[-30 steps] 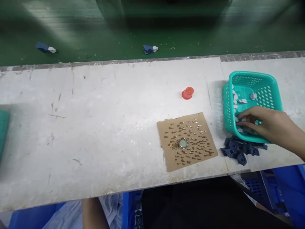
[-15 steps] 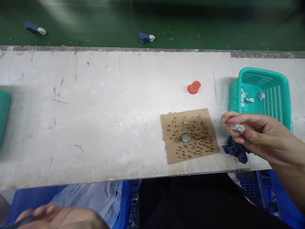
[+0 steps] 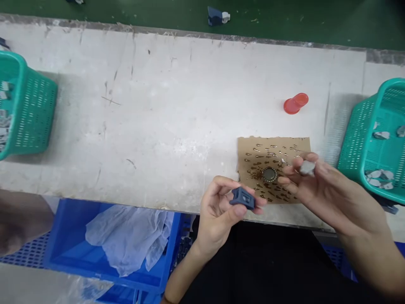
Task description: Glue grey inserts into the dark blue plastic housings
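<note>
My left hand [image 3: 218, 215] grips a dark blue plastic part [image 3: 243, 198] between thumb and fingers, above the table's front edge. To its right, my right hand [image 3: 335, 190] holds a small light grey piece [image 3: 307, 168] in its fingertips, over the right side of a brown paper sheet [image 3: 245, 147]. Rows of glossy brown marks cover the sheet, and a round metal cap [image 3: 270, 174] sits among them. Behind the sheet a red cup-like object [image 3: 295, 103] stands on the white table [image 3: 177, 126].
Green baskets with grey pieces stand at the left [image 3: 38, 109] and right [image 3: 360, 139]. A blue-and-white part [image 3: 217, 17] lies on the green surface [image 3: 284, 21] beyond the table. Below left is a blue bin [image 3: 72, 253] with white sheeting. A person's arm [image 3: 25, 219] shows far left.
My left hand has come up from the lower left to the paper's front edge with the dark blue part. My right hand still holds the grey piece. The view has shifted.
</note>
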{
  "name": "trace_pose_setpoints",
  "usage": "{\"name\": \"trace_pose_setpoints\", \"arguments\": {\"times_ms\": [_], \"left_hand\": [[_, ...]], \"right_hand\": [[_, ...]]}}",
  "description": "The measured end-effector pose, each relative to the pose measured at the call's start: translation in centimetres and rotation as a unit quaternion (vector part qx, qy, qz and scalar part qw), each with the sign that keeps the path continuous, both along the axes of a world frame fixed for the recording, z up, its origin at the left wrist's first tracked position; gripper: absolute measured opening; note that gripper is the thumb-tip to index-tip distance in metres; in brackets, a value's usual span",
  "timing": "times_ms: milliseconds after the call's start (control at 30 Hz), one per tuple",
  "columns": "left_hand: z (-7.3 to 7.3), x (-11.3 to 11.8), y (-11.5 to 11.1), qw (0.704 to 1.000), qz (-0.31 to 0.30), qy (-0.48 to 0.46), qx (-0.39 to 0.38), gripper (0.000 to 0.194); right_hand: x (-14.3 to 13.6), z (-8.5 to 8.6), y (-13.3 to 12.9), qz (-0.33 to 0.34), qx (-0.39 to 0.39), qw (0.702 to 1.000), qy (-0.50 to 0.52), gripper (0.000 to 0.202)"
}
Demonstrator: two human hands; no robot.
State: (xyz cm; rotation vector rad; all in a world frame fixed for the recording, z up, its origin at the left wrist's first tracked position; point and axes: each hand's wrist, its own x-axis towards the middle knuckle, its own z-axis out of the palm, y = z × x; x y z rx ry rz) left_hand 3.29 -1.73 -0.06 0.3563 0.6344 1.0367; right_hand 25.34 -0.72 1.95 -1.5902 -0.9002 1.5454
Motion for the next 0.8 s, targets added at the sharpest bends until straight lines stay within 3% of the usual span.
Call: {"name": "trace_pose_setpoints", "arguments": {"times_ms": [100, 167, 300, 433, 500, 567, 633, 700, 800], "left_hand": [[-0.7, 0.0, 0.0, 0.997, 0.015, 0.081, 0.014, 0.021], [-1.0, 0.1, 0.0, 0.996, 0.024, 0.085, 0.027, 0.028], [-1.6, 0.5, 0.1, 0.997, 0.033, 0.059, 0.034, 0.034], [-1.8, 0.9, 0.2, 0.999, 0.019, 0.027, 0.000, 0.030], [-1.7, 0.9, 0.2, 1.000, 0.001, 0.000, -0.025, 0.027], [-1.7, 0.8, 0.2, 0.999, -0.011, -0.021, -0.045, 0.025], [-1.8, 0.6, 0.1, 0.998, -0.012, -0.030, -0.047, 0.022], [-1.9, 0.5, 0.0, 0.999, -0.004, -0.024, -0.036, 0.020], [-2.1, 0.6, -0.1, 0.999, 0.020, -0.013, -0.028, 0.020]], "right_hand": [[-0.8, -0.7, -0.1, -0.065, -0.044, 0.995, 0.068, 0.017], [-0.9, -0.7, -0.3, -0.094, -0.070, 0.988, 0.102, 0.016], [-0.7, -0.3, -0.5, -0.091, -0.079, 0.984, 0.129, 0.013], [-0.4, 0.3, -1.0, -0.024, -0.007, 1.000, 0.011, 0.013], [-0.2, 0.7, -1.3, -0.023, 0.040, 0.994, -0.102, 0.013], [0.2, 1.0, -1.4, 0.009, 0.116, 0.953, -0.279, 0.013], [0.8, 1.0, -1.3, 0.104, 0.199, 0.868, -0.444, 0.010], [1.2, 0.9, -1.1, 0.201, 0.246, 0.801, -0.508, 0.013], [1.6, 0.3, -1.0, 0.257, 0.295, 0.747, -0.538, 0.023]]}}
